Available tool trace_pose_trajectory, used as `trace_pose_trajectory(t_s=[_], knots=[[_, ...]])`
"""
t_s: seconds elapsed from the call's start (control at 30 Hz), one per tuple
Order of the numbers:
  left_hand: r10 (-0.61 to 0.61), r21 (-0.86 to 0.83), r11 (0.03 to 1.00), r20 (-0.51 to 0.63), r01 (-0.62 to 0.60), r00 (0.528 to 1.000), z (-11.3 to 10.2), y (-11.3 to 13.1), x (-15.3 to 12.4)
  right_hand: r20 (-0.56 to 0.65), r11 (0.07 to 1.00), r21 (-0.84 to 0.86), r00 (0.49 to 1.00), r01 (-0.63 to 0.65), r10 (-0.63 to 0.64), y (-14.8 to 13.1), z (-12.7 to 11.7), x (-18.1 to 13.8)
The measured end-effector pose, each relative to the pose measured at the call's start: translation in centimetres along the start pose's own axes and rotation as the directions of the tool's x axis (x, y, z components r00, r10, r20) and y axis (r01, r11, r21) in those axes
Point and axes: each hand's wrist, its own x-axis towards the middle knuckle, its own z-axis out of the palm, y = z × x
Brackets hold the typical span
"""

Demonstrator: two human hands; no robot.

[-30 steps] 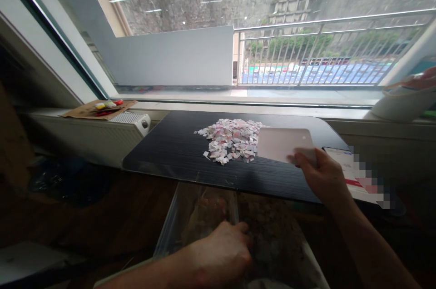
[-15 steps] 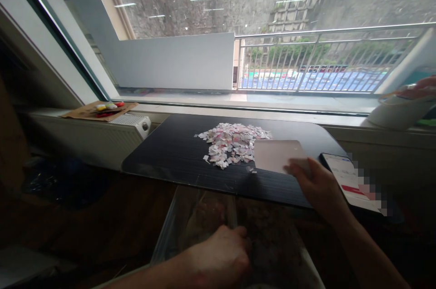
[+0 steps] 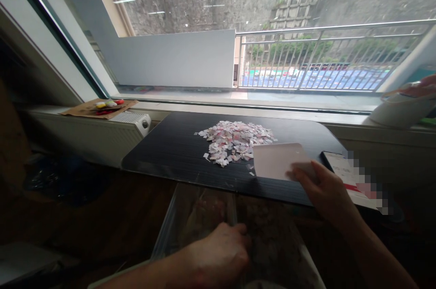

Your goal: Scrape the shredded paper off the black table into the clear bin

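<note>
The right hand (image 3: 325, 186) pinches a pale, round-cornered card (image 3: 277, 161) between thumb and fingers, at the card's right end. The card is tilted above the near right part of a black table (image 3: 160, 152); whether its lower edge touches the tabletop cannot be told. Its left end is right against the heap of paper scraps (image 3: 235, 139) as seen from here, overlapping the heap's near right side. The scraps are small, mostly white with pink patches, piled at the middle of the table; a few lie loose at the near edge of the heap. Any print on them is too small to read.

The left hand (image 3: 221, 248) is near, below the table's near edge, back upward and fingers curled at the right wall of a clear bin (image 3: 170, 221); whether it grips that wall cannot be told.

To the right, just beyond the right hand, lies a phone (image 3: 344, 175) with a lit white screen, a line of large grey characters too blurred to read, and a red band; coarse squares cover its right side. Far left, brown paper (image 3: 73, 111) lies on a white radiator (image 3: 98, 137).
</note>
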Motion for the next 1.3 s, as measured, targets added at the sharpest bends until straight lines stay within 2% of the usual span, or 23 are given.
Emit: trace_pose_trajectory(t_s=[0.13,0.3,0.53,0.7,0.83,1.03,1.17,1.3], knots=[[0.002,0.019,1.0,0.028,-0.003,1.0,-0.5,0.1,-0.1,-0.008,0.999,0.03,1.0,0.014,-0.014,0.1,0.1,0.0],[0.0,0.02,1.0,0.062,-0.002,0.998,-0.9,0.2,0.0,0.068,0.998,0.054,0.997,-0.041,0.037,0.5,-0.1,-0.2],[-0.016,0.018,1.0,0.06,0.015,0.998,-0.9,0.3,0.0,-0.068,0.998,0.047,0.997,-0.03,0.033,0.1,0.8,0.9],[-0.016,0.003,1.0,0.037,0.016,0.999,-0.7,0.2,-0.1,-0.001,0.998,0.064,1.0,-0.028,0.028,0.1,1.0,1.0],[-0.018,0.019,1.0,0.065,0.017,0.998,-0.9,0.3,-0.1,-0.029,0.999,0.022,0.999,-0.036,0.037,-0.2,0.3,0.5],[-0.017,0.013,1.0,0.031,0.016,0.999,-0.8,0.3,-0.1,-0.015,0.999,0.026,0.999,-0.04,0.04,-0.4,0.1,-0.1],[-0.012,0.0,1.0,0.027,0.012,1.0,-0.7,0.2,-0.1,-0.042,0.997,0.049,0.997,-0.057,0.059,0.1,-0.4,-0.6],[-0.024,-0.005,1.0,0.049,0.025,0.998,-0.8,0.2,-0.1,-0.005,0.989,0.106,0.995,-0.102,0.103,0.5,-0.3,-0.9]])
